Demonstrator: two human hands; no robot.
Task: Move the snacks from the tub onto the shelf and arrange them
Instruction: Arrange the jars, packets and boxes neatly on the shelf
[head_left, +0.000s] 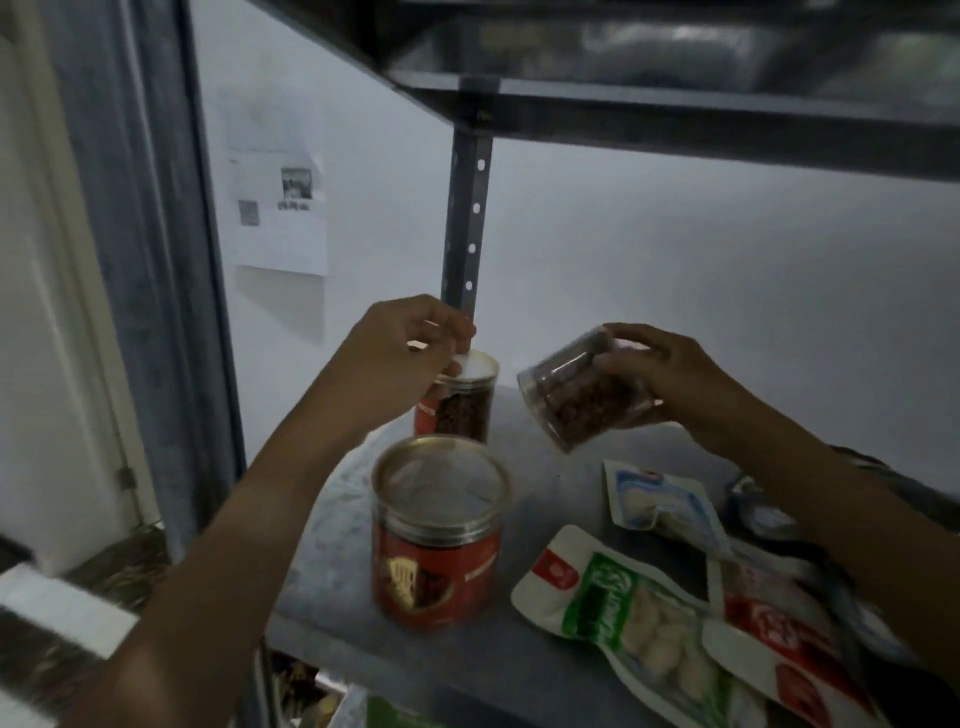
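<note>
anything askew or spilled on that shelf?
No spill shows. The clear jar in the right hand is tilted in the air, not yet set down. Two jars stand upright: the back jar under the left hand and the front jar. The pouches lie flat and overlapping.

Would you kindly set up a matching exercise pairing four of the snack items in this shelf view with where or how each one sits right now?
Things:
1. back jar
2. front jar
3. clear jar
4. green pouch

States:
A. tilted in the air, held by the right hand
B. lying flat on the shelf
C. upright at the rear, left hand at its lid
D. upright near the shelf's front edge, untouched

Pairs: 1-C, 2-D, 3-A, 4-B
</note>
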